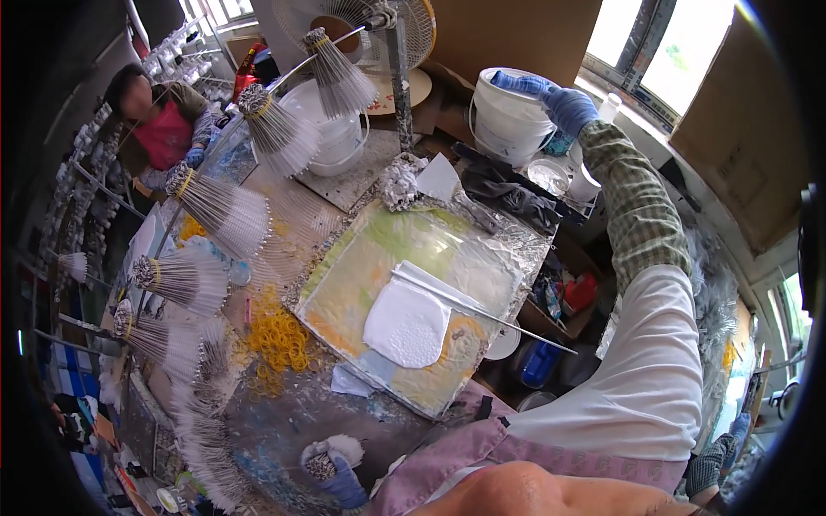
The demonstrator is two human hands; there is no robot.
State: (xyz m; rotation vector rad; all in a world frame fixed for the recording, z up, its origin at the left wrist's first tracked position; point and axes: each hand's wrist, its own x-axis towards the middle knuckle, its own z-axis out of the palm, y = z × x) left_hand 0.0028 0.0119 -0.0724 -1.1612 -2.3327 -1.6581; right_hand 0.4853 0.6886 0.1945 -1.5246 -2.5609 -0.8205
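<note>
At the bottom, my left hand (pixel 346 483), in a blue glove, is closed around a bundle of thin wire stems (pixel 322 466) with a fluffy white end. My right arm reaches far forward to a white bucket (pixel 509 129). There my right hand (pixel 559 101), also gloved in blue, lies across the bucket's top with its fingers stretched out. What is inside the bucket is hidden. Between my hands, a cloth-covered board (pixel 344 297) carries a flat patch of white paste (pixel 404 331). A long thin metal blade (pixel 482 307) lies along the patch's far edge and juts past the board.
Yellow rubber bands (pixel 277 340) lie in a heap left of the board. Several banded wire bundles (pixel 219 211) hang from a bar at the left. Another bucket (pixel 331 129) and a fan (pixel 348 43) stand at the back. A co-worker (pixel 168 129) sits at the far left.
</note>
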